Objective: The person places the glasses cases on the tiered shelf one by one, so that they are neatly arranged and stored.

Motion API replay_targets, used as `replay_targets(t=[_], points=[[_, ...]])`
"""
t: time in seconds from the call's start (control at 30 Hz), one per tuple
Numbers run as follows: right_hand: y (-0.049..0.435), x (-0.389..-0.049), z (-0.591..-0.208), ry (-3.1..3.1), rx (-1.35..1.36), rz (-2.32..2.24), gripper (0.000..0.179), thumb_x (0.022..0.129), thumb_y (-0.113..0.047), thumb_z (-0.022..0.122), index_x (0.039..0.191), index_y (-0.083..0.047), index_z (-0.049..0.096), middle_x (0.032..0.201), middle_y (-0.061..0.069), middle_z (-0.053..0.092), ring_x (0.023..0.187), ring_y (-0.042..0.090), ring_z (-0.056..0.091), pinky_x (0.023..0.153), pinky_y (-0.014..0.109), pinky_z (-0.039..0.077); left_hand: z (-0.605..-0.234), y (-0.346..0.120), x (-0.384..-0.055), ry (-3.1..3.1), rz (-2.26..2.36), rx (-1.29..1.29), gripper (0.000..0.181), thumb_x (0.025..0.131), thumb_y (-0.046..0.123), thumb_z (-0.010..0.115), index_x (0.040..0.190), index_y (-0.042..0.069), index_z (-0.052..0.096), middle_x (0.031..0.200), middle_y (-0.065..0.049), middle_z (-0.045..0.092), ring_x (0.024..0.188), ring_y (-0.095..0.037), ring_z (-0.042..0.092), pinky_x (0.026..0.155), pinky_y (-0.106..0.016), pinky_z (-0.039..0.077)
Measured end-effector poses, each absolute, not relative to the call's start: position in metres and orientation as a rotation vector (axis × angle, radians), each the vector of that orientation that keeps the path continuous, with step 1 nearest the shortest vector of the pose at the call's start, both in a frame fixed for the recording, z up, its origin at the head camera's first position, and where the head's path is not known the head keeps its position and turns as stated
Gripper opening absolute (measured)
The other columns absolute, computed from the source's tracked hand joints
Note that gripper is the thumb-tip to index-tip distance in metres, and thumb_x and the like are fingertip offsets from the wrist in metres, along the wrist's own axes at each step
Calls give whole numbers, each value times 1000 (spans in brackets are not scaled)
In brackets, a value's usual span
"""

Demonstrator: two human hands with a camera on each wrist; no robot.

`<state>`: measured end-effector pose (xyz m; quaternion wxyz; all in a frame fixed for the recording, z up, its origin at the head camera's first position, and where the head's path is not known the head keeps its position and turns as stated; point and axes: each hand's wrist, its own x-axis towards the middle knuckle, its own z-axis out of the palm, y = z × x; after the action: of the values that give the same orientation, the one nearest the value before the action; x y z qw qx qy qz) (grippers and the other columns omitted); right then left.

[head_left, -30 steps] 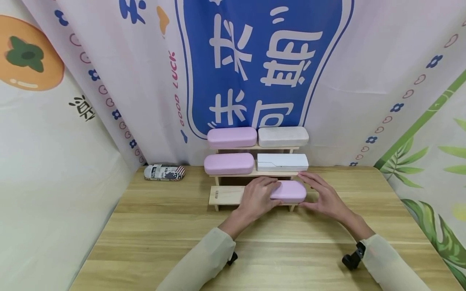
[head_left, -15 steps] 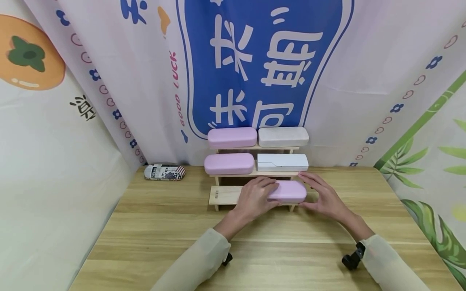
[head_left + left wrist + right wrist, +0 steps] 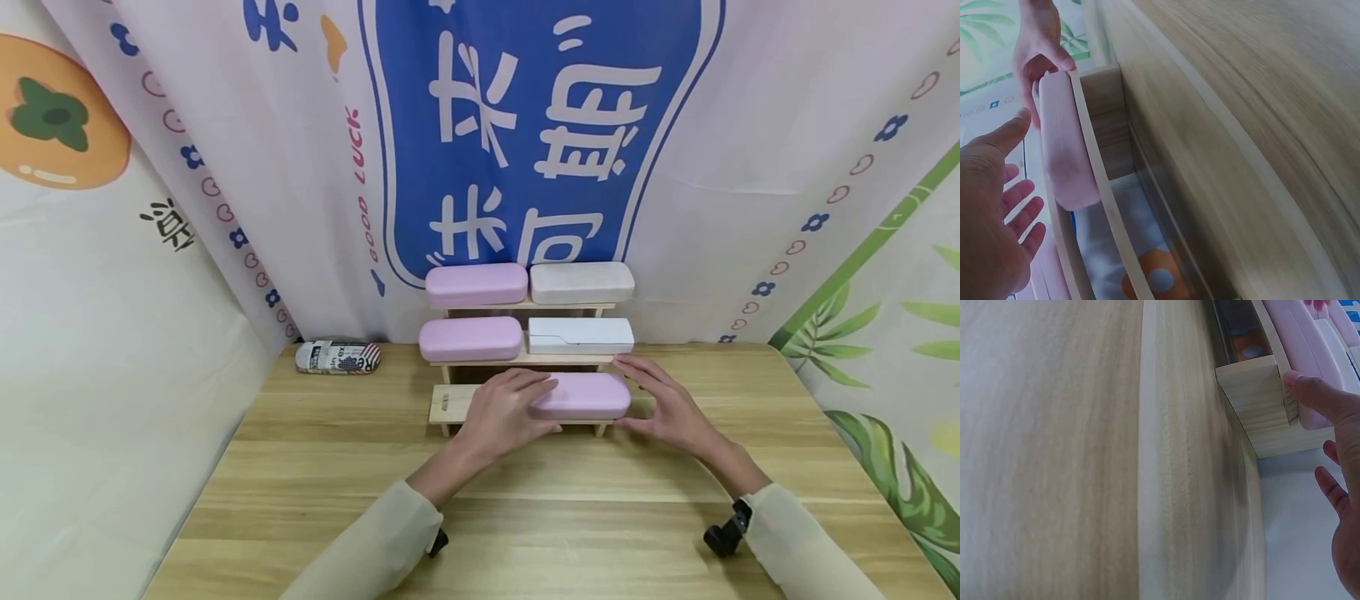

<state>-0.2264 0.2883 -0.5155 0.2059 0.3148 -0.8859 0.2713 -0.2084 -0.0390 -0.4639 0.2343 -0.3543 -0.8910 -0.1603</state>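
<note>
A pink glasses case (image 3: 588, 396) lies at the right end of the lowest step of a three-step wooden stand (image 3: 450, 404). My left hand (image 3: 504, 417) is at its left end, fingers spread loosely; in the left wrist view the left hand (image 3: 988, 212) holds nothing and the pink case (image 3: 1066, 150) appears apart from it. At the case's right end, my right hand (image 3: 671, 417) curves with thumb and fingers apart. The right wrist view shows the right hand's thumb (image 3: 1316, 394) at the step's corner beside the case; whether it presses the case I cannot tell.
Two more pink cases (image 3: 471, 339) (image 3: 476, 284), a white case (image 3: 581, 336) and a pale grey case (image 3: 582, 282) fill the upper steps. A printed case (image 3: 339, 357) lies at the table's back left. A printed curtain (image 3: 712, 225) hangs behind.
My left hand has slid left along the lowest step, uncovering more of the pink case, which stays in place. The right hand has hardly moved.
</note>
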Motion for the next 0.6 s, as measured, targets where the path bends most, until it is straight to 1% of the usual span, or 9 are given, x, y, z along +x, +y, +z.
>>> replay_targets(t=[0.13, 0.23, 0.4, 0.6], points=[[287, -225, -514, -2463, 884, 758, 108, 61, -16, 105, 155, -10, 54, 158, 11, 53, 145, 18, 50, 93, 39, 63, -460, -50, -206, -2439, -469, -974, 68, 76, 56, 92, 132, 21, 75, 133, 1, 76, 123, -19, 71, 109, -35, 56], [287, -224, -513, -2464, 887, 770, 108, 61, -15, 105, 155, -9, 54, 158, 12, 53, 145, 20, 51, 91, 43, 64, -458, -59, -204, -2426, -511, -996, 69, 75, 53, 94, 132, 19, 75, 132, 0, 77, 122, -19, 72, 107, -35, 58], [286, -225, -513, -2468, 887, 776, 107, 61, -15, 105, 155, -9, 54, 159, 12, 52, 145, 20, 51, 91, 44, 64, -451, -73, -204, -2364, -548, -1033, 72, 72, 53, 96, 132, 17, 76, 130, -1, 78, 120, -18, 73, 104, -33, 59], [286, -225, -513, -2467, 886, 770, 107, 61, -15, 105, 154, -8, 54, 158, 12, 53, 146, 17, 50, 92, 44, 64, -443, -95, -207, -2273, -660, -1084, 74, 70, 47, 99, 132, 15, 75, 133, -3, 76, 125, -22, 71, 106, -38, 58]])
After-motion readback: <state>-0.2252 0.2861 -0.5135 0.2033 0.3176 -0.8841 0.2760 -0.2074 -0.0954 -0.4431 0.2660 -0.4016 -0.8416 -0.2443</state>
